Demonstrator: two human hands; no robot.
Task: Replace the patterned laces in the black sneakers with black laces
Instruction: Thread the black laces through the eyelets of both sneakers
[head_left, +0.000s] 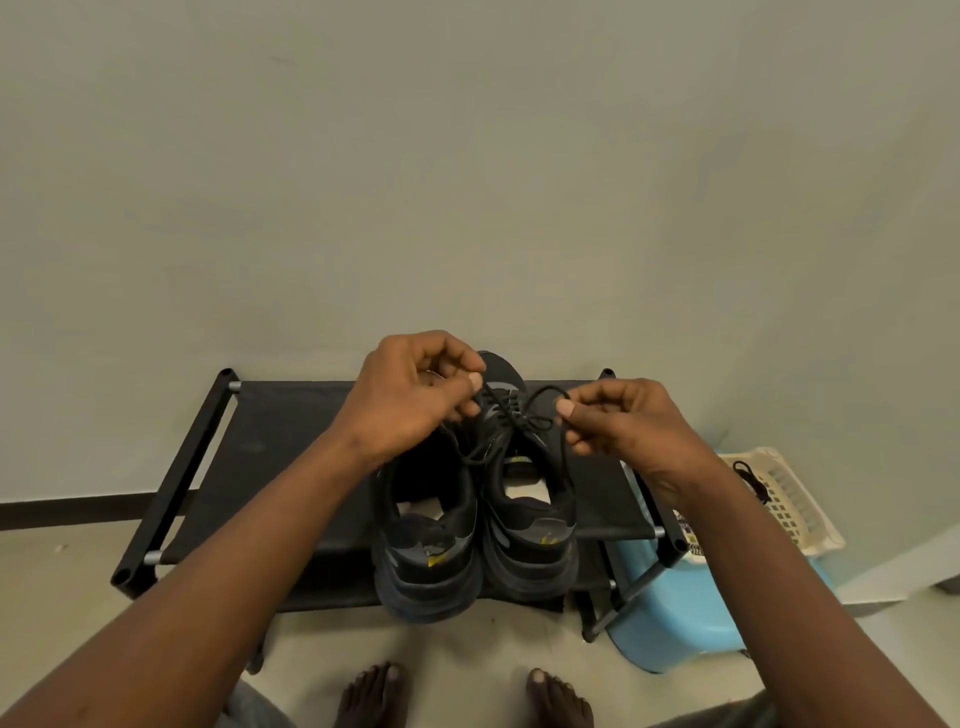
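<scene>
Beyond bare feet (371, 696), left hand (410, 397) and right hand (631, 428) pinch black lace (521, 418) loops, stretched crosswise between both grips over the right sneaker (530, 525).

I see bare rack top (280, 447) left of sneakers (475, 519), room to pass. Right of sneakers: blue tub (675, 623), basket (795, 499) crowd approach. Wall (467, 156) close behind sneakers.

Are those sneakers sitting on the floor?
No, both sneakers stand side by side on the top shelf of the black rack.
</scene>
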